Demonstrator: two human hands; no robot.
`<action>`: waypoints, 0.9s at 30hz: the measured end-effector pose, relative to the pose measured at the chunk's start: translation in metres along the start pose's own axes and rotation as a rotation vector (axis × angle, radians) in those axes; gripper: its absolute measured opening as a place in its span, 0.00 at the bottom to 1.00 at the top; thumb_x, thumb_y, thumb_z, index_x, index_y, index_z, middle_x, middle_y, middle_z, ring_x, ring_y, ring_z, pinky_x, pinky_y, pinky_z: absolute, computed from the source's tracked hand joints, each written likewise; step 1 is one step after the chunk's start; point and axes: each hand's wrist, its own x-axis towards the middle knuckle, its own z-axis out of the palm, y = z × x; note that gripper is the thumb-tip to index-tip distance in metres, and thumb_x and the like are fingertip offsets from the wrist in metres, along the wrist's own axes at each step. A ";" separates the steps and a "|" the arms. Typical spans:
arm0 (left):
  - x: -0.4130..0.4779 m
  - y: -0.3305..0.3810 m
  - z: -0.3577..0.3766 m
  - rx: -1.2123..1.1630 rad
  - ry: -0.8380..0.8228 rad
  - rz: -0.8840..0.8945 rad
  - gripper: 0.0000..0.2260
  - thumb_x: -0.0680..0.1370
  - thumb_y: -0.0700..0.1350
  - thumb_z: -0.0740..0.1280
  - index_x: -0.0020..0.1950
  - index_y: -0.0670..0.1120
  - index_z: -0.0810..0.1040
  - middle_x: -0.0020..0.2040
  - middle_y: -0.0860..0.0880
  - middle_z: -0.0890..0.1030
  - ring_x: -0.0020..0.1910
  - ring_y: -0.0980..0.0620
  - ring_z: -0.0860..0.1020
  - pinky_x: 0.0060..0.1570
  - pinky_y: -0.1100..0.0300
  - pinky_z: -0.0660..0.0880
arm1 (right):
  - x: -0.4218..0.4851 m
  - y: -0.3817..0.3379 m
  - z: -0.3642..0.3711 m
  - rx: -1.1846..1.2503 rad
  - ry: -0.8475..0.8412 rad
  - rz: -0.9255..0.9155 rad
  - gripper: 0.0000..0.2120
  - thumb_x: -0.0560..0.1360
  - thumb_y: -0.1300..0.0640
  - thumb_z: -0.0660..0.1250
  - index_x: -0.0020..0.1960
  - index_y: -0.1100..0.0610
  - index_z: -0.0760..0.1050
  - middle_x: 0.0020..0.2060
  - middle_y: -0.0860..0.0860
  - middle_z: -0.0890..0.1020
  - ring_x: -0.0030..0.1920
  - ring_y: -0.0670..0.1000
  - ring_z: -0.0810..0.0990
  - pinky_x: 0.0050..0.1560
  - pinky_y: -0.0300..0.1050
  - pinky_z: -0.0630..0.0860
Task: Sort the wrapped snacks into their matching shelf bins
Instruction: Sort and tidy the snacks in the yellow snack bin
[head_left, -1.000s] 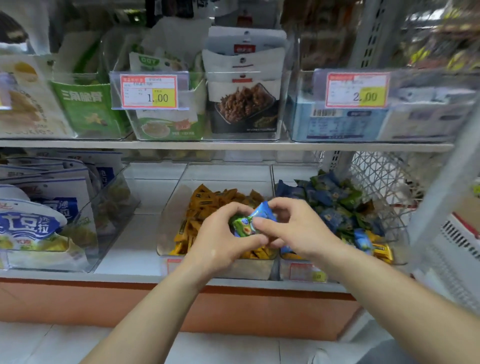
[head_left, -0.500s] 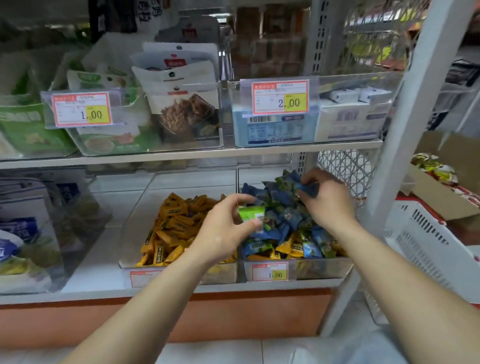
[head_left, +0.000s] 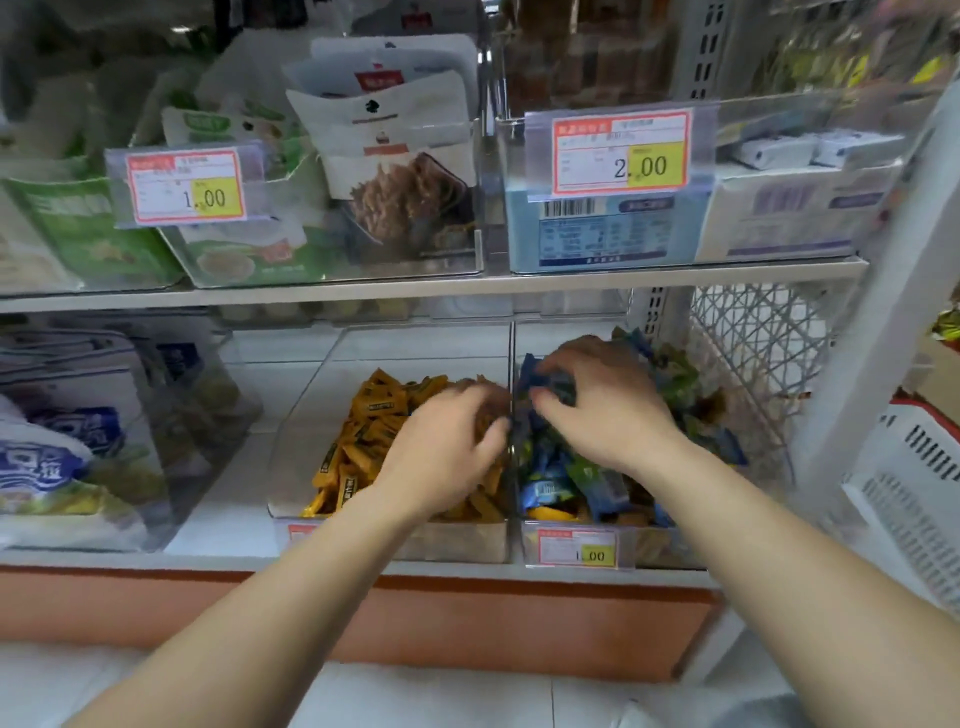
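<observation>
Two clear bins stand side by side on the lower shelf. The left bin (head_left: 457, 540) holds several yellow wrapped snacks (head_left: 363, 431). The right bin (head_left: 649, 545) holds blue and green wrapped snacks (head_left: 571, 483), with a yellow one near its front. My left hand (head_left: 447, 447) reaches over the yellow bin with its fingertips at the divider between the bins; the hand is blurred and what lies under its fingers is hidden. My right hand (head_left: 608, 405) is over the right bin, fingers curled round a blue wrapped snack (head_left: 550, 382).
The upper shelf carries clear bins with price tags reading 1.00 (head_left: 187, 187) and 2.00 (head_left: 621, 153). Large blue-and-white bags (head_left: 52, 457) fill a bin at the lower left. A wire mesh panel (head_left: 753, 343) and a white post (head_left: 893, 312) close the right side; a white basket (head_left: 914, 467) stands beyond.
My left hand, which pinched a green snack, moved to the divider and the snack is out of sight. My right hand moved from the back of the right bin toward the divider, gripping a blue snack.
</observation>
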 end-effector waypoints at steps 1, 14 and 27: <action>-0.001 -0.015 -0.005 -0.001 -0.011 -0.066 0.16 0.78 0.56 0.61 0.63 0.53 0.78 0.56 0.54 0.82 0.54 0.56 0.78 0.51 0.58 0.76 | 0.004 -0.006 0.008 -0.023 -0.048 -0.021 0.21 0.74 0.39 0.62 0.63 0.46 0.75 0.63 0.49 0.76 0.64 0.55 0.72 0.60 0.49 0.71; 0.055 -0.142 0.005 0.123 -0.421 -0.384 0.19 0.80 0.52 0.66 0.71 0.52 0.73 0.63 0.43 0.78 0.64 0.39 0.74 0.65 0.45 0.70 | 0.019 -0.007 0.057 -0.017 -0.248 -0.017 0.40 0.66 0.31 0.52 0.76 0.43 0.59 0.75 0.46 0.59 0.74 0.53 0.62 0.70 0.52 0.65; 0.030 -0.098 -0.031 -0.220 0.014 -0.388 0.14 0.74 0.50 0.75 0.59 0.52 0.83 0.54 0.54 0.83 0.51 0.56 0.78 0.51 0.61 0.72 | 0.014 -0.015 0.047 -0.096 -0.186 -0.061 0.34 0.72 0.34 0.61 0.75 0.45 0.61 0.74 0.49 0.64 0.73 0.55 0.63 0.69 0.53 0.66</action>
